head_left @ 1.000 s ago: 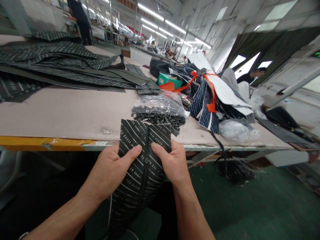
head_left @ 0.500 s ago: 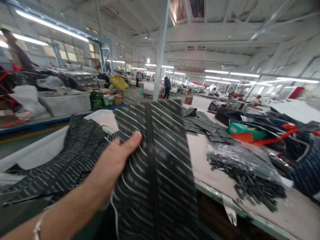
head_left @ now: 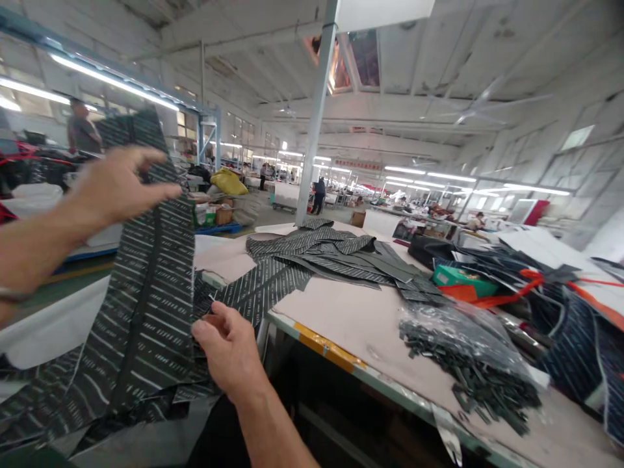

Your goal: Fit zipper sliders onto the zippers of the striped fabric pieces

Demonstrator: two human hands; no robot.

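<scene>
A dark fabric strip with white slanted stripes and a plain central band (head_left: 156,286) stands raised on the left, its lower end among more striped fabric. My left hand (head_left: 114,185) is beside its upper part, thumb and fingers apart. Near the strip's right edge, my right hand (head_left: 231,354) has its fingers curled together; what they hold, if anything, is too small to tell. Behind it, striped fabric pieces (head_left: 312,250) lie in a loose pile on the pale table (head_left: 331,312), one hanging over the near edge.
On the table's right are a clear bag of small dark pieces (head_left: 472,364), a green box (head_left: 463,281), an orange strap and dark striped fabric (head_left: 575,344). A pole (head_left: 316,117) rises behind the table. Farther off are a yellow sack (head_left: 229,182) and several people.
My left hand has moved left and up and its fingers have parted from the fabric. The strip has shifted left. My right hand has come into view, and the view shows more of the fabric pile.
</scene>
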